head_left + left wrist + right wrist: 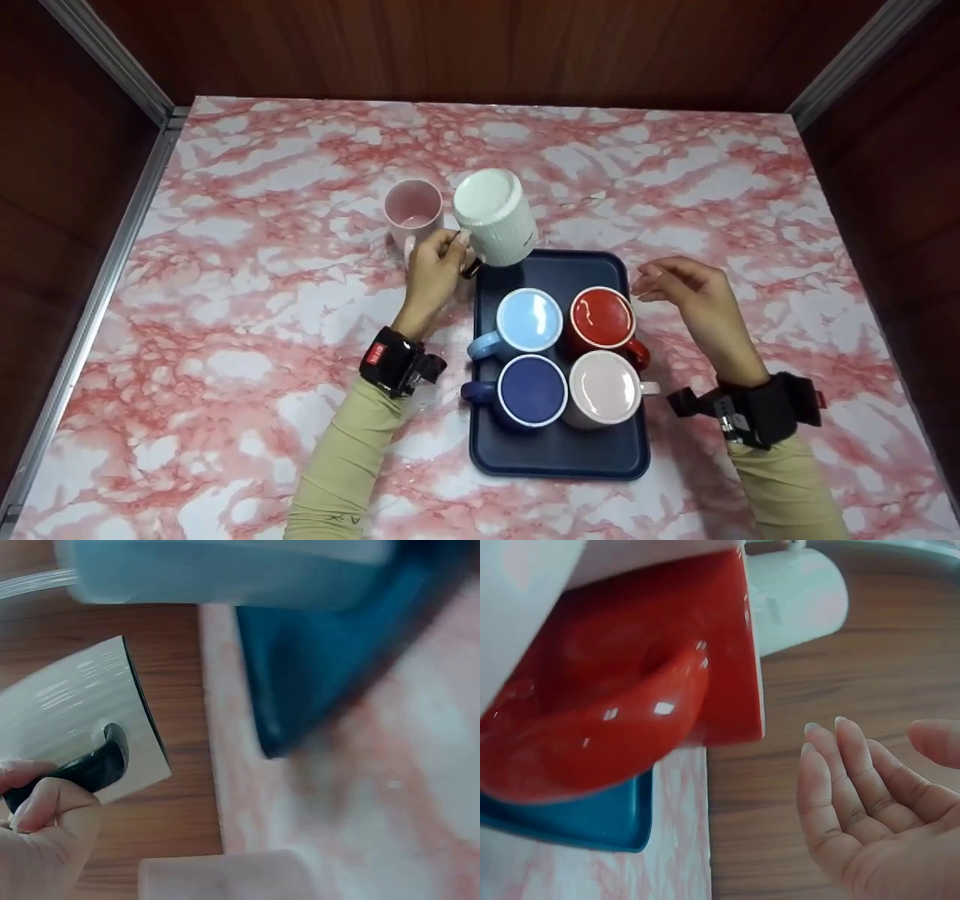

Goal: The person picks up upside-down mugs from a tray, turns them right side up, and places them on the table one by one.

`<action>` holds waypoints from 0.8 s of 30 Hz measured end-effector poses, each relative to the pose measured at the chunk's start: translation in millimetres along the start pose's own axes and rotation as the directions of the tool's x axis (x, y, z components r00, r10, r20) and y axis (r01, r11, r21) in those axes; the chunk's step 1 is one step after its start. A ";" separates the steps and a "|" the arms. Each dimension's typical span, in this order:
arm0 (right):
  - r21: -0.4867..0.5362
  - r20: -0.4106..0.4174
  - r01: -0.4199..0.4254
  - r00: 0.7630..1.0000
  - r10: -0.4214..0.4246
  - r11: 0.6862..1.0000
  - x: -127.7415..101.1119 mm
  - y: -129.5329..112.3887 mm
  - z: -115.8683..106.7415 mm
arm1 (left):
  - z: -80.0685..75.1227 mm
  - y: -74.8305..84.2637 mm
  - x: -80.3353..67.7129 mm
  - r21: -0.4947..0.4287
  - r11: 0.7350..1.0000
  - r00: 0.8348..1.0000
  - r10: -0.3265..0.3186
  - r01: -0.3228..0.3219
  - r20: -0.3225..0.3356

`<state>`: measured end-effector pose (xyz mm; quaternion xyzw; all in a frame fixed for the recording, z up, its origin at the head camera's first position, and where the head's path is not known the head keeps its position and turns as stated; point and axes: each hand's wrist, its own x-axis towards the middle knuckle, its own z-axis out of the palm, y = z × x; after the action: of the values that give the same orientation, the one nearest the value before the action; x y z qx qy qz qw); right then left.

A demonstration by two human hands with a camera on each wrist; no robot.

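At the far left corner of the dark blue tray, the left hand holds the white ribbed mug by its black handle, fingers curled round that handle, the mug lifted and tipped so its flat base faces up toward the head camera; the left wrist view shows the same grip, with fingertips wrapped over the black handle and the pale ribbed wall beside them. Just to the left of the hand stands the pink mug, upright on the marbled pink table, mouth open to view. On the tray sit four mugs turned upside down in a square: the light blue mug and the red mug at the back, the navy mug and the pale pink mug in front, each close beside its neighbours. The right hand hovers just right of the red mug, holding nothing, fingers loosely relaxed and apart; the right wrist view shows its open palm near the red mug's handle, not touching it
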<state>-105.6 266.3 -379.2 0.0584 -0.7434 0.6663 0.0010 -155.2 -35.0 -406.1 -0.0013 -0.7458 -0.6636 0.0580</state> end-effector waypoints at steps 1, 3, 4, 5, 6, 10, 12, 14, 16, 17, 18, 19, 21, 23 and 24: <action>0.006 0.007 0.009 1.000 -0.009 1.000 -0.2 -1.2 1.4 | -0.9 4.0 -0.7 -0.035 0.999 1.000 -0.001 0.001 -0.003; 0.020 0.022 0.026 0.999 -0.026 0.999 -0.2 -4.0 4.8 | -2.2 10.5 -2.6 -0.085 0.996 1.000 0.001 -0.002 -0.006; 0.029 0.024 0.030 0.999 -0.031 0.999 -0.4 -5.8 7.0 | -2.4 13.0 -3.9 -0.115 0.993 1.000 0.001 -0.001 0.000; 0.040 0.030 0.035 0.999 -0.036 0.999 -0.7 -7.5 9.1 | -2.5 15.4 -5.3 -0.146 0.989 1.000 -0.001 0.002 0.008; 0.046 0.030 0.037 0.999 -0.038 0.998 -1.1 -9.5 11.7 | -2.3 17.6 -6.9 -0.175 0.985 1.000 -0.003 0.006 0.016; 0.046 0.025 0.038 0.999 -0.039 0.998 -3.4 -18.0 24.3 | 0.4 25.6 -13.1 -0.281 0.959 0.999 -0.016 0.028 0.044; 0.047 0.034 0.034 0.999 -0.036 0.998 -4.8 -21.8 31.2 | 3.2 30.4 -15.6 -0.336 0.941 0.998 -0.021 0.039 0.056; 0.046 0.057 0.032 0.998 -0.034 0.998 -6.2 -24.8 37.7 | 6.1 35.4 -18.5 -0.387 0.920 0.996 -0.038 0.064 0.074; 0.043 0.079 0.021 0.997 -0.024 0.999 -7.7 -27.4 43.9 | 9.2 40.8 -21.8 -0.424 0.900 0.993 -0.070 0.104 0.095; 0.039 0.088 0.014 0.996 -0.018 0.999 -8.5 -28.5 46.8 | 10.9 42.9 -23.4 -0.447 0.886 0.990 -0.087 0.127 0.109; 0.034 0.098 0.007 0.995 -0.010 0.999 -9.0 -29.2 49.5 | 12.6 45.4 -25.6 -0.469 0.870 0.987 -0.105 0.152 0.125; 0.027 0.107 -0.003 0.994 0.000 1.000 -9.6 -29.9 52.1 | 14.5 47.2 -27.5 -0.496 0.850 0.982 -0.122 0.178 0.143; 0.014 0.125 -0.027 0.992 0.025 1.000 -10.7 -31.0 57.8 | 18.5 50.5 -31.2 -0.550 0.807 0.975 -0.142 0.215 0.173; 0.007 0.143 -0.048 0.989 0.047 0.999 -11.5 -31.7 64.1 | 22.6 53.2 -35.0 -0.599 0.765 0.969 -0.145 0.237 0.199; 0.007 0.152 -0.063 0.986 0.061 0.998 -12.1 -31.8 67.3 | 24.6 54.3 -36.8 -0.615 0.750 0.967 -0.142 0.244 0.210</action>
<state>-85.6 197.3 -356.2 0.0857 -0.7387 0.6641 -0.0768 -116.4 -1.4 -358.4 0.0067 -0.4752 -0.8770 -0.0708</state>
